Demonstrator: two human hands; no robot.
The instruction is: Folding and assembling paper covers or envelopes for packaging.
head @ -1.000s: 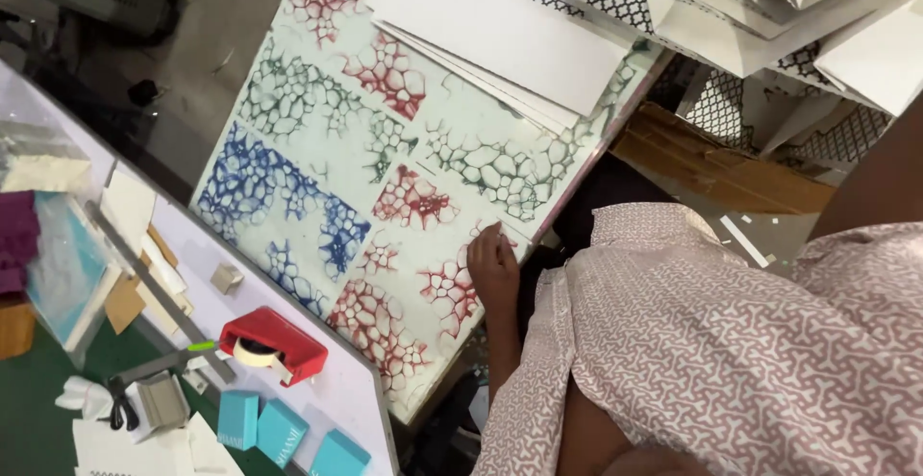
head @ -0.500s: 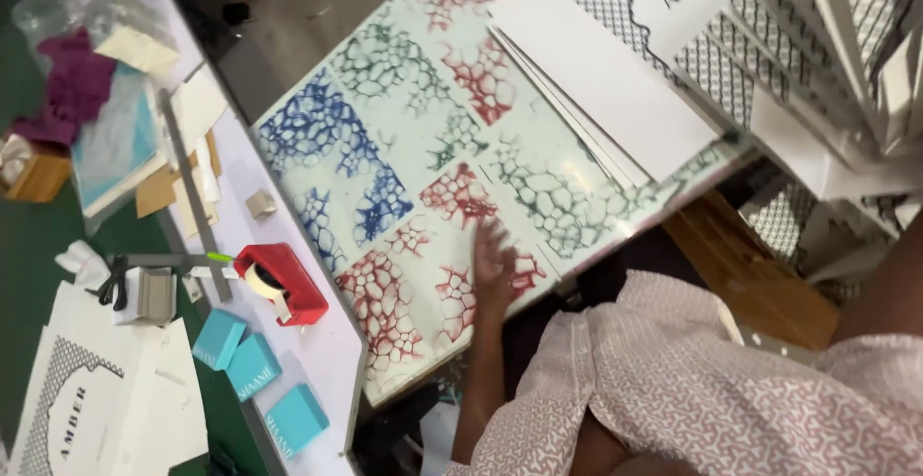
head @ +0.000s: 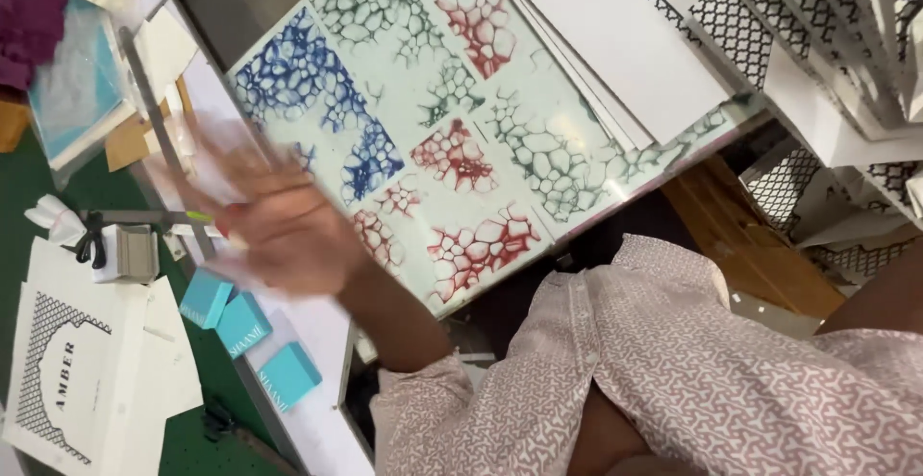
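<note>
Turquoise boxes [head: 248,339], three small ones in a loose row, lie on the white strip of the work table [head: 312,433], below and slightly left of the one hand in view. That hand [head: 279,221] is smeared by motion blur; which hand it is, and whether its fingers are spread or closed on anything, cannot be told. It hangs over the table edge, apart from the boxes, with the nearest box just under it. Its forearm runs down and right into a pink patterned sleeve [head: 452,409].

Right of the hand lies a large pale sheet [head: 461,139] printed with blue, red and green cell-like patches, and the hand overlaps the sheet's left edge. Plain white sheets [head: 615,43] rest on the upper right part of the printed sheet. Left of the boxes sits a white paper bag [head: 67,380] with a black lattice pattern, lying flat on the green surface. A small grey box [head: 130,250] tied with dark ribbon sits above the bag, well left of the hand.
</note>
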